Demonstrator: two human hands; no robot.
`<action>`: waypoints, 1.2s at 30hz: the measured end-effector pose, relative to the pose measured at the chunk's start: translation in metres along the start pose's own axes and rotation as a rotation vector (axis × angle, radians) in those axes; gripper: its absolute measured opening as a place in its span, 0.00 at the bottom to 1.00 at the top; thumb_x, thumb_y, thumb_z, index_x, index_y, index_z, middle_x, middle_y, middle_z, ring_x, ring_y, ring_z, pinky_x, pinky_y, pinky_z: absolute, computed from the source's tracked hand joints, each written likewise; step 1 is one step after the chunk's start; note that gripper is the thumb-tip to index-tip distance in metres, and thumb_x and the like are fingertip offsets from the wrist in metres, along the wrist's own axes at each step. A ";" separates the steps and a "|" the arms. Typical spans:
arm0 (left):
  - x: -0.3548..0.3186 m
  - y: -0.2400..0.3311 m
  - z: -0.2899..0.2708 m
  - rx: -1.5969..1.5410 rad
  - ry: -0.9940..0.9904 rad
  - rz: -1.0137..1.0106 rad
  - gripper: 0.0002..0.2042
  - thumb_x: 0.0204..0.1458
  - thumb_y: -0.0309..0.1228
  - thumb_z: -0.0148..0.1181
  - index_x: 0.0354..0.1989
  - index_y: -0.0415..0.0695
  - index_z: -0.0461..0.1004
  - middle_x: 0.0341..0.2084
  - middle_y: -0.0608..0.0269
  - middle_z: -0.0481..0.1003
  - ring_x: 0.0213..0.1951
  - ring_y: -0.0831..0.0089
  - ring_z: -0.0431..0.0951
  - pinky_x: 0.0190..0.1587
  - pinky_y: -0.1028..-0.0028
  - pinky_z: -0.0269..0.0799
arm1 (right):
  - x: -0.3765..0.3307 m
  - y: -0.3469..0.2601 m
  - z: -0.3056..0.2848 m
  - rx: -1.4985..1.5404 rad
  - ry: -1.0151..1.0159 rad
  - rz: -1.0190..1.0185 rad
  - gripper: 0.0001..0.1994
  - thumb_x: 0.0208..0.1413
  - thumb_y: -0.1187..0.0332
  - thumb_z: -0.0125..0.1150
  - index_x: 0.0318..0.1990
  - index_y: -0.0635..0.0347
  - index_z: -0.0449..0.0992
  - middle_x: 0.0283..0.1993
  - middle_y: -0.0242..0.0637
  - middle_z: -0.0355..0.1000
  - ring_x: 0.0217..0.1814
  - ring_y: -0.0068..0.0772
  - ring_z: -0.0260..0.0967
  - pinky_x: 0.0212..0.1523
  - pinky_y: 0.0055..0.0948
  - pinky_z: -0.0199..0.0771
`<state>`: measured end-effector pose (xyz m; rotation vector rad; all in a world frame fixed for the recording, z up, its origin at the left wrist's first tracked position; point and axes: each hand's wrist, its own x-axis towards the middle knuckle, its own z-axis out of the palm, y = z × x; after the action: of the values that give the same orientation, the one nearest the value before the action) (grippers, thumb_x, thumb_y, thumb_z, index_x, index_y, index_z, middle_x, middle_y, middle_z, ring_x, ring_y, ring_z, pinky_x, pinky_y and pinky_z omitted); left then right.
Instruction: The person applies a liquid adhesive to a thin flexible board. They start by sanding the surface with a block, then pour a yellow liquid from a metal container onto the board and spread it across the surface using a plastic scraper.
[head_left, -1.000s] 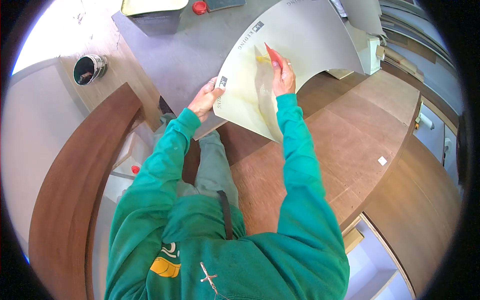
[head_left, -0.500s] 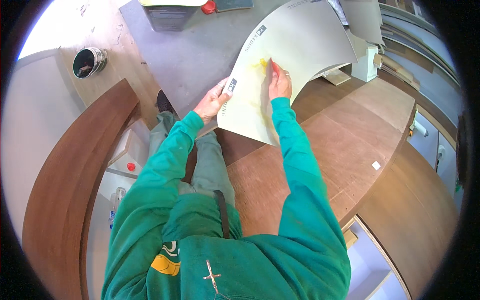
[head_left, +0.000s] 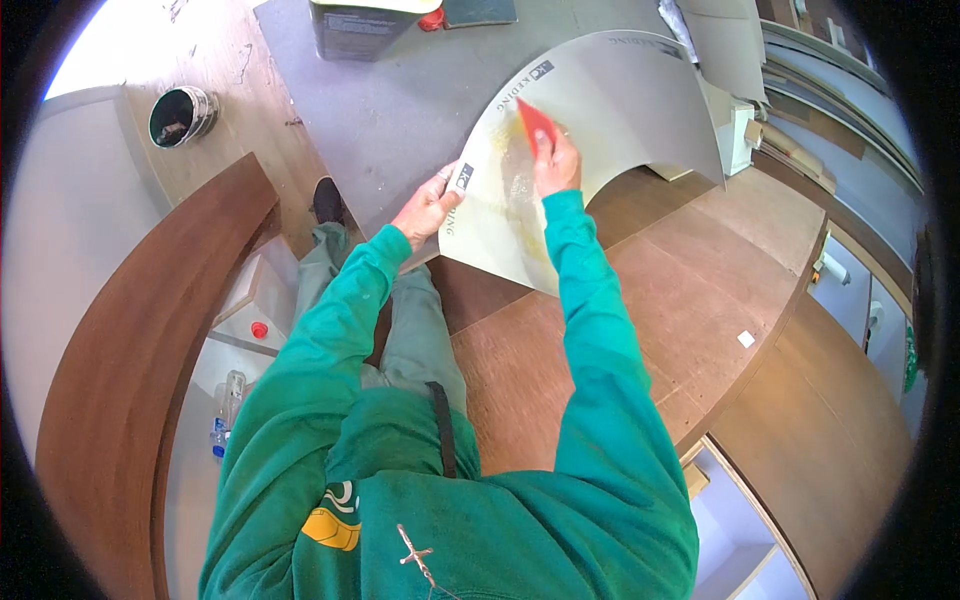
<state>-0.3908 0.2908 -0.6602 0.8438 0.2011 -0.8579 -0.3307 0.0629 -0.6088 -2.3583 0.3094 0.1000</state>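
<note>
Since the earlier frames, the red scraper (head_left: 534,124) has been carried farther up the curved laminate sheet (head_left: 610,110), and the sheet's near edge has been lifted a little higher.

At centre, the large pale sheet is held bowed over the far end of the brown plywood workbench (head_left: 640,330), its underside turned towards the wearer and smeared with yellowish adhesive (head_left: 520,190). Its left edge is gripped by the left hand (head_left: 428,208), fingers closed around the edge near a small dark printed mark. The scraper is pressed flat against the sheet by the right hand (head_left: 556,165), fingers closed over it. A long curved dark-wood panel (head_left: 130,370) is seen at left. A rectangular metal can (head_left: 360,25) stands far on the grey floor, and a small round tin (head_left: 182,115) sits far left.

The step in hand is judged to be the spreading of adhesive across the sheet. For the next stroke, the scraper would need to be kept flat and drawn over the bare areas, with the sheet steadied at its edge.
</note>
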 end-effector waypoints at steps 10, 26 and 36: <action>-0.005 0.013 0.008 0.072 -0.032 -0.017 0.29 0.63 0.26 0.50 0.74 0.40 0.53 0.60 0.60 0.70 0.57 0.75 0.71 0.61 0.72 0.67 | 0.003 0.003 0.016 -0.199 -0.072 -0.142 0.16 0.65 0.68 0.50 0.57 0.48 0.78 0.51 0.44 0.76 0.54 0.53 0.72 0.56 0.44 0.71; 0.007 0.008 -0.002 0.185 -0.030 0.025 0.29 0.62 0.28 0.52 0.73 0.41 0.55 0.57 0.61 0.73 0.53 0.75 0.73 0.57 0.73 0.69 | -0.018 -0.027 0.042 -0.325 -0.068 -0.119 0.14 0.64 0.66 0.52 0.55 0.46 0.78 0.50 0.42 0.76 0.52 0.52 0.72 0.53 0.47 0.73; 0.002 0.010 -0.003 0.011 -0.031 -0.065 0.28 0.62 0.29 0.52 0.72 0.42 0.57 0.55 0.63 0.73 0.52 0.76 0.76 0.55 0.72 0.73 | -0.037 -0.019 0.004 -0.128 -0.223 -0.303 0.14 0.65 0.69 0.51 0.54 0.51 0.79 0.49 0.45 0.77 0.52 0.49 0.74 0.54 0.42 0.73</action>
<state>-0.3815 0.2949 -0.6575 0.8379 0.1980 -0.9333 -0.3618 0.0862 -0.5926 -2.4620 -0.1672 0.2411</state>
